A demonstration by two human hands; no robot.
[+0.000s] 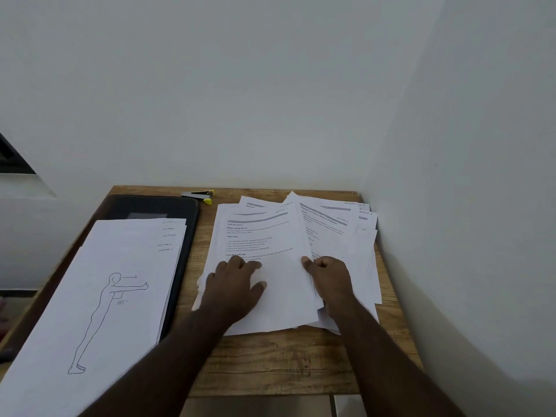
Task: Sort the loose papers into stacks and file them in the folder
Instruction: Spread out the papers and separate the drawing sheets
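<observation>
Loose papers (301, 236) lie fanned over the wooden table (270, 356) at 3 o'clock; the top sheet's headings are mostly too small to read. At 9 o'clock a neater stack (114, 281) rests partly on a black folder (186, 236), its top page showing a drawn standing figure marked "90°". Left hand (233, 285) lies flat with fingers spread, pressing the top sheet. Right hand (328, 278) is curled, pinching that sheet's right edge. A yellow staple remover (200, 195) sits at 12 o'clock.

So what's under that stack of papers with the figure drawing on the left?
A black folder lies under the stack, showing at its far end and right edge; the rest is covered.
</observation>
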